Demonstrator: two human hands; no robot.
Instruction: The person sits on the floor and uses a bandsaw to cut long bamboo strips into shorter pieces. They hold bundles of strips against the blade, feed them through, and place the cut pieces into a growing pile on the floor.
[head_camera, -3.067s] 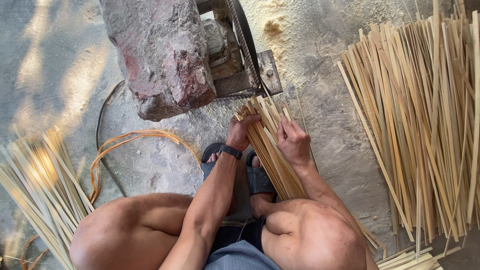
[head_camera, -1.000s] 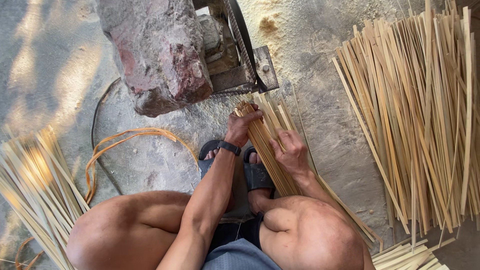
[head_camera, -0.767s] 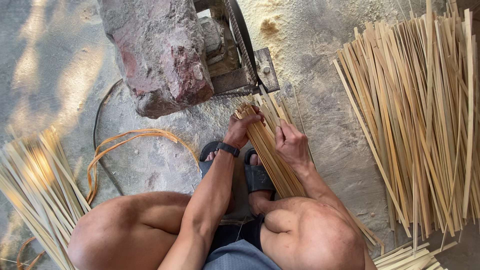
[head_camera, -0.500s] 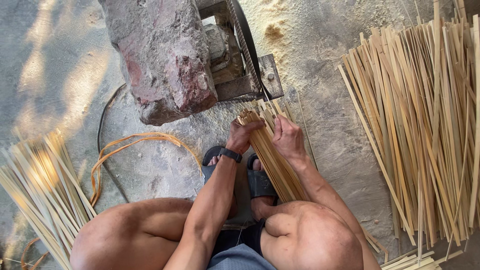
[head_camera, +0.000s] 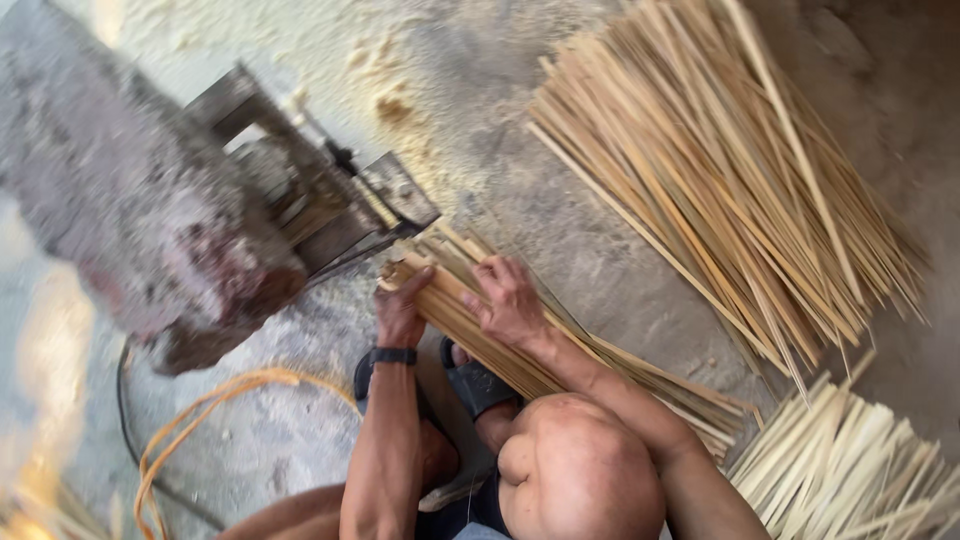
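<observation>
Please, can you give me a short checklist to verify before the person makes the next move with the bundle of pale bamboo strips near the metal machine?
1. Left hand grips the bundle of pale flat bamboo strips near its front end: ok.
2. Right hand rests on top of the same bundle: ok.
3. Strip ends point at the grey metal machine and lie close to it: ok.
4. Strip ends are even with each other: not ok, some stick out.
5. Fingers are clear of moving parts: cannot tell, picture is blurred.
6. Feet in dark sandals sit under the bundle, away from the machine: ok.
</observation>
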